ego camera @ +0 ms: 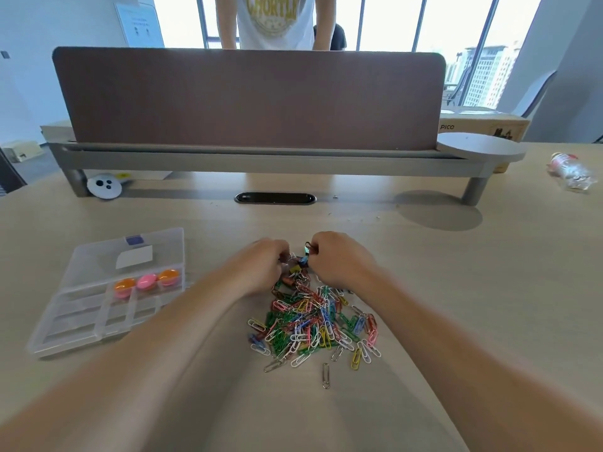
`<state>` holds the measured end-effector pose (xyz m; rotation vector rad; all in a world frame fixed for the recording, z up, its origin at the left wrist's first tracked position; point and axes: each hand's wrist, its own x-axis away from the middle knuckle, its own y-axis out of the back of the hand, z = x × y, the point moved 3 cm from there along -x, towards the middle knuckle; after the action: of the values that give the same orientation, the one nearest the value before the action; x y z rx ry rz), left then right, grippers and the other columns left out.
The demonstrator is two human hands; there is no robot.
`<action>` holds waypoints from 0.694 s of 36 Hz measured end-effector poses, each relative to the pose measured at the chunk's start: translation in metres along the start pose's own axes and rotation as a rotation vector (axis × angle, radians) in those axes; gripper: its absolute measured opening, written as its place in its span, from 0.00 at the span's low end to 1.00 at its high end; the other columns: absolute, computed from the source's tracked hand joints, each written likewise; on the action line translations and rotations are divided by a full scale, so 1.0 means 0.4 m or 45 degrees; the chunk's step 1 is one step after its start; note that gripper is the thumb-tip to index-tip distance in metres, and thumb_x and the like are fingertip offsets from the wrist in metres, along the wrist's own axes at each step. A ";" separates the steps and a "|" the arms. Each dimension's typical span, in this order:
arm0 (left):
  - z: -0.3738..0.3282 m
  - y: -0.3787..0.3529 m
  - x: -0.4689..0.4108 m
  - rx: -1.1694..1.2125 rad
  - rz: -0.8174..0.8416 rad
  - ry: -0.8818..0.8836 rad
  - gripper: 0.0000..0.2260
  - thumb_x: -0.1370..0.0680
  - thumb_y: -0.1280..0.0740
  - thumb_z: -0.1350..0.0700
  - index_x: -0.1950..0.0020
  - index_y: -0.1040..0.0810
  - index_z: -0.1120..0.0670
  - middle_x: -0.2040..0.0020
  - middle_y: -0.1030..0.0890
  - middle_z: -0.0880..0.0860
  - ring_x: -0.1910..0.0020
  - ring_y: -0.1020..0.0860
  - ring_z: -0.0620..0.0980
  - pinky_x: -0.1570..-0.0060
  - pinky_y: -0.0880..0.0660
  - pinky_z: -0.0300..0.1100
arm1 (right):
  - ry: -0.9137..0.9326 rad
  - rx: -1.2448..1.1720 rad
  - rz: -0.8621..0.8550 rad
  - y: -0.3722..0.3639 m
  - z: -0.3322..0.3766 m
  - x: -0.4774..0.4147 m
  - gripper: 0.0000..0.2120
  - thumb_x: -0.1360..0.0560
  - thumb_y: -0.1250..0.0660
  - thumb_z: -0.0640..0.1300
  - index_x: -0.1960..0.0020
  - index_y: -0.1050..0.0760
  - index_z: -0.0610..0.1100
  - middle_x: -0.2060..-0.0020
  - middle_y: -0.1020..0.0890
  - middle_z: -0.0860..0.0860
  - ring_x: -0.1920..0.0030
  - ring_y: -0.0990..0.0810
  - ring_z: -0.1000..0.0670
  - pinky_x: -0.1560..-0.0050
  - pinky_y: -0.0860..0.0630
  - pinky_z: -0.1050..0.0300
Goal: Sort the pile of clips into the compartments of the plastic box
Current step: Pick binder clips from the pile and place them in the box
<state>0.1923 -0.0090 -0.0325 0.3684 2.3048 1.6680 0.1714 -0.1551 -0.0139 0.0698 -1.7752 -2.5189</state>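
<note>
Sorting, early stage. The pile [313, 324] of coloured paper clips lies mid-desk [456, 288]. At its 12 o'clock edge sits a knot of binder clips [295, 270], where I have both hands working.

The left hand [261, 265] is curled down over the knot; I cannot tell whether it grips anything. The right hand [339, 259] is closed to a pinch, holding a small clip [308, 248] lifted just above the knot.

The box [98, 305] lies open at 9 o'clock from the pile, well apart. One compartment holds round pieces [146, 283]; the rest look unfilled.

I judge the step in hand to be pulling binder clips free of the tangle. The next move calls for a clean separation, then a carry toward 9 o'clock to one chosen compartment.
</note>
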 end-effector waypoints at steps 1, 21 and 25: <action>0.000 0.000 0.003 0.010 0.012 -0.002 0.04 0.22 0.35 0.57 0.53 0.29 0.49 0.51 0.24 0.52 0.55 0.26 0.51 0.62 0.33 0.43 | 0.000 -0.002 -0.002 0.001 -0.001 0.003 0.08 0.23 0.42 0.40 0.53 0.24 0.42 0.60 0.20 0.46 0.62 0.22 0.46 0.67 0.26 0.55; 0.000 0.044 0.068 -0.078 -0.048 0.202 0.18 0.25 0.33 0.41 0.51 0.29 0.56 0.61 0.25 0.52 0.64 0.28 0.48 0.66 0.34 0.44 | 0.019 -0.059 -0.004 0.019 0.003 0.037 0.07 0.22 0.39 0.41 0.48 0.24 0.42 0.57 0.20 0.47 0.60 0.22 0.49 0.65 0.25 0.56; 0.014 0.037 0.074 -0.115 -0.051 0.275 0.21 0.26 0.34 0.38 0.64 0.31 0.55 0.72 0.33 0.51 0.73 0.35 0.48 0.73 0.42 0.42 | 0.041 -0.090 0.019 0.024 0.002 0.047 0.07 0.24 0.35 0.43 0.48 0.24 0.42 0.55 0.20 0.47 0.58 0.22 0.48 0.61 0.22 0.53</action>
<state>0.1673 0.0111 -0.0220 0.1274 2.3570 1.8657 0.1530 -0.1589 -0.0047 0.0933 -1.6671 -2.5523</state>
